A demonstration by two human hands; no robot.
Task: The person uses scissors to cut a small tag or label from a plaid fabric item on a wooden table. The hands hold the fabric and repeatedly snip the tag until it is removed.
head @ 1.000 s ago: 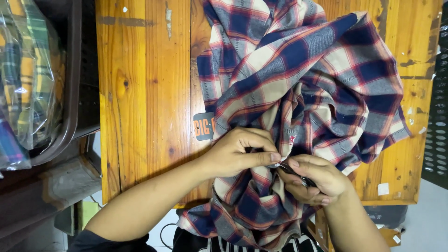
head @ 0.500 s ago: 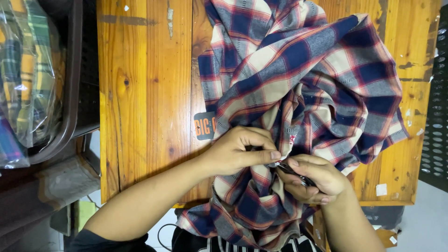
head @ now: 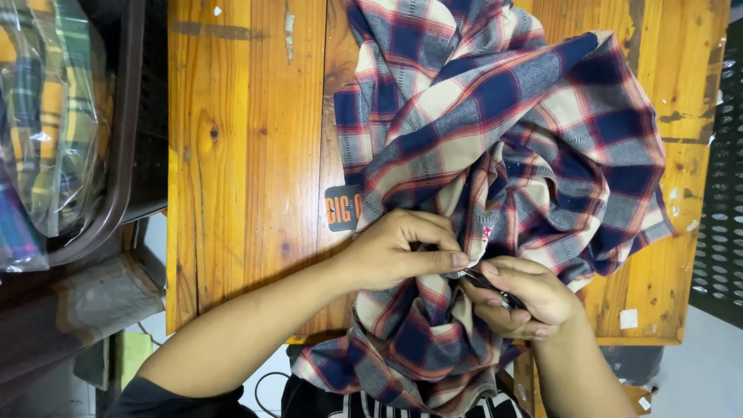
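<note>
A plaid shirt [head: 503,116] in navy, cream and red lies crumpled on a wooden table [head: 248,155]. My left hand [head: 398,251] pinches a fold of the shirt between thumb and fingers near the table's front edge. Touching it on the right, my right hand [head: 534,302] grips a small dark metal tool [head: 489,282], whose tip meets the pinched fabric. A black and orange hang tag [head: 343,209] sticks out from under the shirt's left side. The shirt's lower part hangs over the table edge toward me.
A dark bin [head: 128,155] at the left holds plaid garments in clear plastic bags [head: 46,116]. A black perforated crate [head: 724,178] stands past the table's right edge. Bare wood shows left of the shirt.
Both hands stay at the same spot on the shirt; only the view shifts slightly.
</note>
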